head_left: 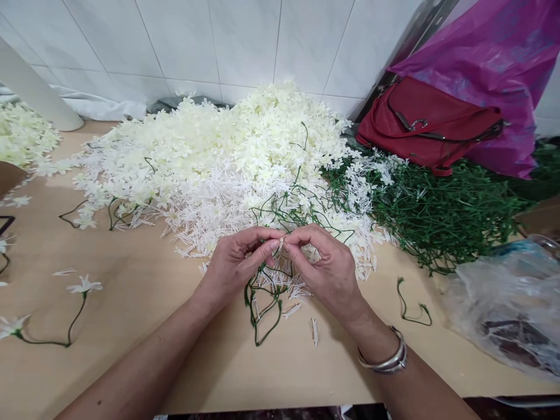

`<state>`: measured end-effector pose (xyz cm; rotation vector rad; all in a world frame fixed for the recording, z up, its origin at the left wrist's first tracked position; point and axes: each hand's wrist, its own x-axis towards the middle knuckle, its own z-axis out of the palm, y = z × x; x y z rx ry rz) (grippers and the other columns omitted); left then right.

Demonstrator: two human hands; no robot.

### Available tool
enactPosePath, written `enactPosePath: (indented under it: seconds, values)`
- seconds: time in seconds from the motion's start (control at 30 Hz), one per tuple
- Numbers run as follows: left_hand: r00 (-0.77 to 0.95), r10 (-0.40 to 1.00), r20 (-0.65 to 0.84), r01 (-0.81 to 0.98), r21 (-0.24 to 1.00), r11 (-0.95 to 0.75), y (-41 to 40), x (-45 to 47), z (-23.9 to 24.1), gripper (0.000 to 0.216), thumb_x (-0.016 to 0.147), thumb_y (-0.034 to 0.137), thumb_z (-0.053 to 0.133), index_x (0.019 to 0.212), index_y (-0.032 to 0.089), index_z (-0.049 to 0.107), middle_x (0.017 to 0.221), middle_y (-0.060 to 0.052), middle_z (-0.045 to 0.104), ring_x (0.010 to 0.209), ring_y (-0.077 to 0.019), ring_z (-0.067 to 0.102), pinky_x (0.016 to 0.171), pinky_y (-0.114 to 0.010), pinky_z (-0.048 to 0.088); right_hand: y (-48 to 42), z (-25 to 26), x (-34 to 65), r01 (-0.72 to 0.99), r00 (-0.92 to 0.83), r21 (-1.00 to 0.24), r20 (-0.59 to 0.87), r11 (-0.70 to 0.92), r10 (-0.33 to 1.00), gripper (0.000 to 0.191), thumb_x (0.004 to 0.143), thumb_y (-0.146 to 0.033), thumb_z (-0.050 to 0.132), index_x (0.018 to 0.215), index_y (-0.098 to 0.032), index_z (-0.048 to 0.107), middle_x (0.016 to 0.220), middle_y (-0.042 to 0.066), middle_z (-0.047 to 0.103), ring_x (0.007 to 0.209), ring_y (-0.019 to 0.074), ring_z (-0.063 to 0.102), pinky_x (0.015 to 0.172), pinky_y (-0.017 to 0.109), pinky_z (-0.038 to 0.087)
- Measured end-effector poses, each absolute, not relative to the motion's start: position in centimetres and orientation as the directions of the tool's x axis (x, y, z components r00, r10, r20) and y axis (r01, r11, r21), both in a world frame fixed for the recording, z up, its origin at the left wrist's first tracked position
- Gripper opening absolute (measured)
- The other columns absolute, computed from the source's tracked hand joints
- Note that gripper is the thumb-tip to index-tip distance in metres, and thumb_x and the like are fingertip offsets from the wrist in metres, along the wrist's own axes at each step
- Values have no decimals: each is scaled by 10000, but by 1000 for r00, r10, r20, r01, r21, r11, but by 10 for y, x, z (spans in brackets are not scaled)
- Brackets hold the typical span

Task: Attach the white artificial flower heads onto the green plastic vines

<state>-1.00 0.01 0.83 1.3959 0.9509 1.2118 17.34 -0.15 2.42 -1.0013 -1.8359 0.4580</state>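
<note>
In the middle of the head view my two hands meet fingertip to fingertip. My left hand [242, 256] pinches a green plastic stem, whose bent lower branches [265, 315] appear to hang below the fingers. My right hand [326, 265] is closed in a pinch on a tiny whitish piece [281, 240] at the stem's tip; its exact shape is mostly covered by the fingers. Just behind the hands lies a heap of white artificial flower heads [210, 140], with thin white sticks [219, 201] along its front. Several loose green stems [297, 213] rest on that heap.
A pile of green stems [437, 210] lies right, below a red handbag [429, 119] and a purple plastic bag [494, 64]. A clear plastic bag [507, 309] sits at the right edge. One stem with white flowers [67, 341] lies left; a single stem [405, 312] lies right.
</note>
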Motion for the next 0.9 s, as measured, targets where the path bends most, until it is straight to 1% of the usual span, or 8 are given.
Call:
enactPosePath:
  seconds: [0.17,0.23,0.33,0.4,0.47,0.67,0.8,0.9]
  values:
    - [170,977,125,-79,990,-113,0,-9,11,132,908,286,776,1012,211,807,825,0,772,637,-82,669,650,-193,570,-3,26,173,375,-173,-808,420,454,891,110,904,-123,670,841,-212,671,780,-17,691,722,135,643,683,283,517]
    - [156,982,108,-112,990,-91,1,-9,12,168,872,275,810,1028,214,793,850,5,772,644,-81,668,643,-191,571,-3,26,173,360,-157,-835,386,416,909,99,903,-136,684,842,-214,685,789,-14,702,728,137,646,692,287,523]
    - [165,981,103,-127,989,-82,1,-9,14,152,883,292,793,1008,207,774,750,22,731,622,-90,667,635,-201,564,-4,26,174,349,-133,-852,367,390,921,85,906,-165,701,841,-219,693,808,-8,716,747,140,654,719,297,532]
    - [190,975,117,-72,992,-105,1,-10,14,136,917,311,753,997,202,773,694,25,698,607,-102,668,640,-222,562,-4,25,174,314,-107,-881,338,355,935,95,904,-175,709,980,-231,711,794,-22,710,742,140,658,735,303,542]
    - [200,971,131,2,991,-134,0,-11,13,159,933,324,736,1039,210,765,705,22,690,612,-114,674,642,-241,562,-4,25,174,282,-99,-903,309,325,946,255,905,-178,708,1150,-248,700,759,-44,687,719,138,653,742,309,552]
    - [208,972,110,-30,994,-106,0,-12,8,241,931,355,750,1111,205,697,903,-18,739,654,-118,700,641,-255,582,-2,24,175,311,-145,-879,332,362,932,211,929,-187,689,1101,-274,776,978,3,752,802,141,670,786,333,559]
    - [211,970,117,1,993,-120,1,-12,4,263,930,353,755,1128,192,690,947,-40,738,704,-125,694,661,-262,598,1,21,177,314,-176,-862,360,399,916,277,935,-176,678,1162,-298,781,901,-9,723,798,146,660,788,343,555]
    - [186,976,110,-44,994,-103,1,-11,3,259,904,344,785,1087,195,678,919,-29,731,689,-121,681,658,-261,596,2,20,179,317,-190,-852,373,416,908,220,933,-176,680,1085,-289,792,911,-3,729,789,145,645,771,337,547]
